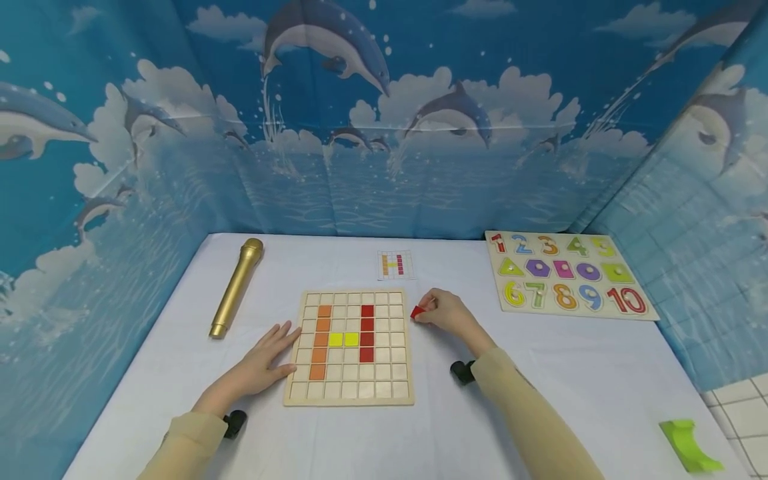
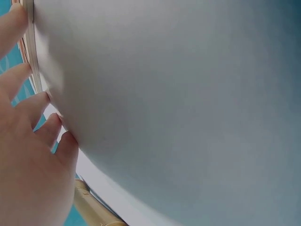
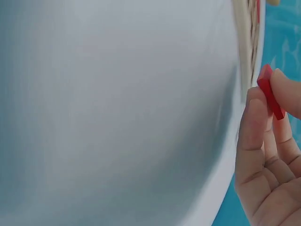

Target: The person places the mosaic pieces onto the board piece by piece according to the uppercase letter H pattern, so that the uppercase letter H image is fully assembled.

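Note:
A square wooden grid board (image 1: 384, 393) lies on the white table, with a column of orange tiles (image 1: 321, 337), two yellow tiles (image 1: 344, 340) and a column of red tiles (image 1: 367, 327) in its cells. My left hand (image 1: 264, 363) rests at the board's left edge, fingers spread and thumb touching the rim; the left wrist view shows fingertips on the table. Just off the board's right edge, my right hand (image 1: 447, 313) pinches a loose red tile (image 3: 271, 94) between thumb and index finger. Behind the board lies a small pattern card (image 1: 395, 265) printed with a similar coloured design.
A gold microphone (image 1: 237, 287) lies left of the board. At the back right is a wooden number-and-shape puzzle (image 1: 567, 275). A bright green curved block (image 1: 690, 447) sits near the front right corner. A dolphin-print curtain (image 1: 384, 187) encloses the table's back and sides.

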A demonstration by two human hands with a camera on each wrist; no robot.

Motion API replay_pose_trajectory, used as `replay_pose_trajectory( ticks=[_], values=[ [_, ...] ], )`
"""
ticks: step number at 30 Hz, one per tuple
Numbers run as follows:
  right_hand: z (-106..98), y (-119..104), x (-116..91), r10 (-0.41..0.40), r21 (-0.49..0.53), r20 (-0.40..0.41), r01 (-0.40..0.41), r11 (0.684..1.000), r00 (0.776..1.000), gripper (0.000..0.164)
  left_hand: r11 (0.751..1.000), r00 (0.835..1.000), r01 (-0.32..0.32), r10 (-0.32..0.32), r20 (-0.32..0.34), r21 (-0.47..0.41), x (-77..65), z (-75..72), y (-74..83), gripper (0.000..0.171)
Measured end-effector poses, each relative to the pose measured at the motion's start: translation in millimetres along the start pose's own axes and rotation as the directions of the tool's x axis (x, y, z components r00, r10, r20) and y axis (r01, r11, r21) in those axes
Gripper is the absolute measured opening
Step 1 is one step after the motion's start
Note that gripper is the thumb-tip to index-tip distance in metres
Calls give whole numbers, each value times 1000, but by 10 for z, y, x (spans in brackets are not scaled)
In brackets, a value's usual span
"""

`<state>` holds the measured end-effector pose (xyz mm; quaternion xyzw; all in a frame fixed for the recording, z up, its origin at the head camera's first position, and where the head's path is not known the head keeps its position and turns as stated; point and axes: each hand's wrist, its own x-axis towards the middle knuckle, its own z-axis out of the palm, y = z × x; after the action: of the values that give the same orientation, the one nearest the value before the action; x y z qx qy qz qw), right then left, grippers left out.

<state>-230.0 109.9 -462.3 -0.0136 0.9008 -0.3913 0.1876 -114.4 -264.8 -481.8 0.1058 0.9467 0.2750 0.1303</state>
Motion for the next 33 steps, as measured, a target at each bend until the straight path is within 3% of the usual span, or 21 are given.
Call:
replay_pose_trajectory(
  ticks=[8,15,24,33],
  values=[
    [88,-51,-179,-43,106,31,39,994,999,30,1000,1000,-1,1,7,-7,20,-22,18,71],
    [282,-154,-367,-92,178,100,73,981,991,19,1000,1000,-6,6,3,0,28,-24,24,71],
    [548,-277,-542,-192,176,215,155,972,958,13,1000,1000,2,-2,12,-9,21,-20,28,71],
    [720,-333,-596,-220,109,226,200,974,949,12,1000,1000,-3,3,11,-7,22,-7,17,71]
  ],
)
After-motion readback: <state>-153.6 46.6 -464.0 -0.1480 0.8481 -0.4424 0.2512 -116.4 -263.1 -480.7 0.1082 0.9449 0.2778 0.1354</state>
